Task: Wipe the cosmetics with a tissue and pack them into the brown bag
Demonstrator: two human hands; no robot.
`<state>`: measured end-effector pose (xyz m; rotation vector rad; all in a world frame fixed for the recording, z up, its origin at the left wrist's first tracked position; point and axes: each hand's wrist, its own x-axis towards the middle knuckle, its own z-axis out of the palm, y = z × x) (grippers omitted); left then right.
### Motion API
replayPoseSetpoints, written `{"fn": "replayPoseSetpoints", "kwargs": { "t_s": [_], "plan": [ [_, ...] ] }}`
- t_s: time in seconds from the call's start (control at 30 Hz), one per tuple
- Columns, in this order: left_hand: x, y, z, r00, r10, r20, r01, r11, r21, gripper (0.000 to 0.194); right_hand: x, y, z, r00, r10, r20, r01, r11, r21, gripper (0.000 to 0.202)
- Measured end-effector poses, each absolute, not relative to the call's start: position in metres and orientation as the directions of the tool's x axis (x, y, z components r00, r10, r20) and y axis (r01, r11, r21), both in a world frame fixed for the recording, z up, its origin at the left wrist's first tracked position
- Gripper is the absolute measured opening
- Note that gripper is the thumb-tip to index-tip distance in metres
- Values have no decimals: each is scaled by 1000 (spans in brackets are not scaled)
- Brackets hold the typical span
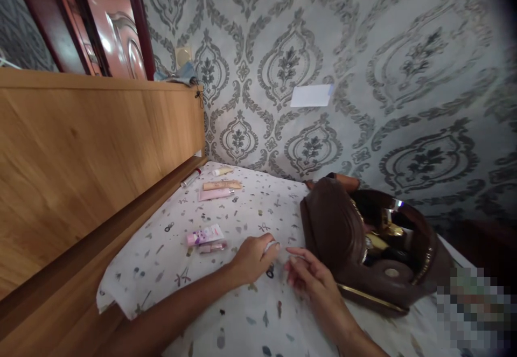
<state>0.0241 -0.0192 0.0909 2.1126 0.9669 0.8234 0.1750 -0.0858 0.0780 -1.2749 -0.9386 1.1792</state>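
Observation:
My left hand (pixel 255 257) is closed over the patterned white cloth, its fingers curled round a small whitish thing that I cannot make out. Just to its right, my right hand (pixel 309 276) has its fingers apart, with nothing visible in them. The open brown bag (pixel 333 222) lies to the right of my hands, with gold and dark items inside. Left of my left hand lie a white and purple tube (pixel 205 235) and a small pink tube (pixel 212 247).
Farther back on the cloth (pixel 258 201) are a pink tube (pixel 216 194), a peach tube (pixel 221 185), a cream tube (pixel 222 171) and a silver and red tube (pixel 190 177). A wooden board (pixel 100 136) borders the left; a patterned wall (pixel 246 77) stands behind.

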Motion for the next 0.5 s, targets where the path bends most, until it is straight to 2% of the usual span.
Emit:
{"fn": "replayPoseSetpoints", "kwargs": {
  "t_s": [0.1,0.2,0.27,0.33,0.5],
  "plan": [
    [21,-14,81,538,805,251,438,-521,732,24,164,-64,98,265,962,60,-50,75,-996,46],
    [20,-11,75,600,755,265,457,-596,660,24,143,-23,109,209,962,178,61,169,-984,38],
    [19,-12,74,650,717,252,478,-643,598,25,127,12,107,141,965,222,203,191,-960,33],
    [17,-13,73,695,680,232,483,-681,550,26,113,49,100,61,966,252,486,191,-853,27],
    [12,-12,71,756,614,229,472,-753,459,26,89,118,86,-44,963,267,705,219,-674,31]
  ]
}}
